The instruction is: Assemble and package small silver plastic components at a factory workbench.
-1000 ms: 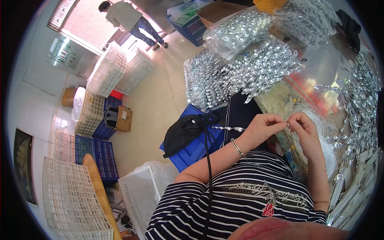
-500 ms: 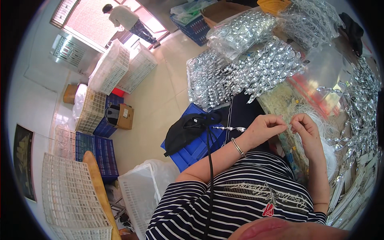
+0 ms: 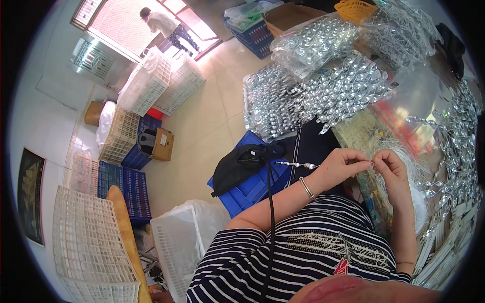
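Note:
My left hand point(image 3: 344, 164) is closed in a pinch, its fingertips meeting those of my right hand point(image 3: 390, 169), which is pinched too. Whatever lies between the fingertips is too small to make out. A silver twisted spiral ornament point(image 3: 298, 164) sticks out beside my left wrist, above a blue crate point(image 3: 235, 194) with a black cloth item point(image 3: 237, 169) on it. Beneath and beside my right hand is a bundle of white thread point(image 3: 411, 177). Under the hands lies a cluttered work surface point(image 3: 356, 134).
Silver spiral ornaments point(image 3: 348, 93) lie heaped beyond my hands, with more strands point(image 3: 454, 146) at the right. A clear plastic bag point(image 3: 414, 96) lies between them. White crates point(image 3: 91, 237) and blue crates point(image 3: 124, 184) stand at the left. Another person point(image 3: 164, 25) stands at the doorway.
The fingertips of my two hands have come closer together and now meet. The whole view has shifted slightly, moving the surroundings a little to the right in the picture.

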A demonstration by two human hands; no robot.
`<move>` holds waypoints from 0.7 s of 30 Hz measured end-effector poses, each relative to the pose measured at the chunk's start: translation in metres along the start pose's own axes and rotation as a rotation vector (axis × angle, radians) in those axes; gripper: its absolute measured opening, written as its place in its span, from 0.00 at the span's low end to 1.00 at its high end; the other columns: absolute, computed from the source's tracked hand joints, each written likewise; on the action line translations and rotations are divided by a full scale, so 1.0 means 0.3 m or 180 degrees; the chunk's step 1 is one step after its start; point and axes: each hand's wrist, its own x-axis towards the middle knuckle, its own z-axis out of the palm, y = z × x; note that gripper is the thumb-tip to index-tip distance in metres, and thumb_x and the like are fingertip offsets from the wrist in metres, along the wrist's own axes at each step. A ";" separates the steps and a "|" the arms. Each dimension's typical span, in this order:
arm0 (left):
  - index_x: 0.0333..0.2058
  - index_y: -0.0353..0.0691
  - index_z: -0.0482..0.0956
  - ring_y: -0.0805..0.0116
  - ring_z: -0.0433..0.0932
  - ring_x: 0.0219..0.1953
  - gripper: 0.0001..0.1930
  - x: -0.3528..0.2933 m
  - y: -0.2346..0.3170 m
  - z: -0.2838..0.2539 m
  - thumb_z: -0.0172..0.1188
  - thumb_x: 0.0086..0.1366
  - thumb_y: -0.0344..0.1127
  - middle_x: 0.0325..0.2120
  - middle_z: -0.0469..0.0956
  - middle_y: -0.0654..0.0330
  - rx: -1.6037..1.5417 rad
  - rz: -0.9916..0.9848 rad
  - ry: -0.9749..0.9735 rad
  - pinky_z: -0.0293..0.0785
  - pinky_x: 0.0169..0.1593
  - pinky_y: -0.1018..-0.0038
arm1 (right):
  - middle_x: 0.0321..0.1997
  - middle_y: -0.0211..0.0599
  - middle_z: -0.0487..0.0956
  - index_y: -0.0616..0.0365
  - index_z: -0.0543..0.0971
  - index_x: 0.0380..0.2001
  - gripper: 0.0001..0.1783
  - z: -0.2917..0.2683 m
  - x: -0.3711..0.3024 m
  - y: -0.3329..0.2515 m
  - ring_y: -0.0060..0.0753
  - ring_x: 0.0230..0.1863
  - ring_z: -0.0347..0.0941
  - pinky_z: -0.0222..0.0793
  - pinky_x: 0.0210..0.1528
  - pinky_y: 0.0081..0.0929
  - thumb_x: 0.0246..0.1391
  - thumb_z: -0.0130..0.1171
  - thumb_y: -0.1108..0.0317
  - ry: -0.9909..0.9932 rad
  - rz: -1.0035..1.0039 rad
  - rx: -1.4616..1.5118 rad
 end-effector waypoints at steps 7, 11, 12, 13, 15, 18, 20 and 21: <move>0.33 0.35 0.79 0.83 0.72 0.25 0.06 -0.001 -0.003 0.000 0.59 0.60 0.31 0.24 0.76 0.66 0.0005 0.0032 -0.0049 0.69 0.30 0.84 | 0.27 0.21 0.69 0.58 0.72 0.32 0.03 0.000 -0.005 0.005 0.12 0.31 0.62 0.60 0.37 0.12 0.56 0.53 0.71 -0.0047 0.0023 -0.0029; 0.33 0.35 0.79 0.83 0.72 0.25 0.06 -0.001 -0.017 0.002 0.59 0.60 0.32 0.24 0.76 0.66 -0.0092 0.0087 -0.0091 0.69 0.30 0.85 | 0.28 0.23 0.68 0.58 0.71 0.31 0.04 -0.005 -0.010 0.003 0.15 0.31 0.62 0.59 0.36 0.15 0.57 0.52 0.69 -0.0123 -0.0009 -0.0062; 0.33 0.35 0.79 0.83 0.72 0.26 0.06 -0.002 -0.015 0.004 0.59 0.60 0.31 0.25 0.77 0.66 -0.0070 0.0108 -0.0096 0.69 0.31 0.85 | 0.28 0.23 0.68 0.58 0.71 0.31 0.04 -0.008 -0.011 0.002 0.15 0.31 0.62 0.59 0.36 0.15 0.57 0.52 0.69 -0.0111 0.0007 -0.0068; 0.32 0.35 0.79 0.83 0.73 0.27 0.06 -0.003 -0.019 0.007 0.59 0.60 0.31 0.26 0.77 0.67 -0.0060 0.0109 -0.0122 0.69 0.31 0.85 | 0.28 0.23 0.68 0.58 0.71 0.31 0.05 -0.011 -0.017 0.005 0.15 0.31 0.62 0.59 0.36 0.15 0.58 0.51 0.68 -0.0077 0.0034 -0.0088; 0.32 0.35 0.79 0.84 0.73 0.28 0.05 0.000 -0.014 0.000 0.60 0.59 0.31 0.26 0.77 0.67 0.0030 0.0143 -0.0114 0.69 0.32 0.85 | 0.28 0.23 0.68 0.58 0.70 0.32 0.05 -0.015 -0.016 0.005 0.15 0.31 0.63 0.59 0.36 0.15 0.58 0.51 0.68 0.0013 0.0106 -0.0125; 0.33 0.34 0.79 0.82 0.74 0.32 0.06 0.002 -0.013 -0.009 0.61 0.58 0.29 0.29 0.77 0.66 0.0559 0.0230 -0.0086 0.70 0.37 0.84 | 0.29 0.25 0.70 0.57 0.70 0.32 0.06 -0.022 -0.011 -0.011 0.16 0.32 0.64 0.60 0.37 0.15 0.59 0.49 0.67 0.0112 0.0032 -0.0094; 0.36 0.34 0.79 0.78 0.75 0.35 0.08 -0.004 -0.021 -0.025 0.61 0.58 0.29 0.32 0.78 0.63 0.0767 0.0463 -0.0059 0.71 0.40 0.82 | 0.30 0.28 0.72 0.56 0.68 0.33 0.07 -0.021 -0.002 -0.030 0.17 0.31 0.66 0.62 0.37 0.15 0.61 0.46 0.64 0.0166 -0.0040 0.0157; 0.37 0.34 0.79 0.77 0.75 0.36 0.09 -0.007 -0.021 -0.029 0.61 0.57 0.29 0.34 0.77 0.62 0.0932 0.0471 -0.0044 0.71 0.41 0.81 | 0.30 0.28 0.72 0.56 0.68 0.33 0.07 -0.025 0.001 -0.034 0.17 0.31 0.66 0.62 0.37 0.15 0.61 0.46 0.64 0.0271 0.0004 0.0118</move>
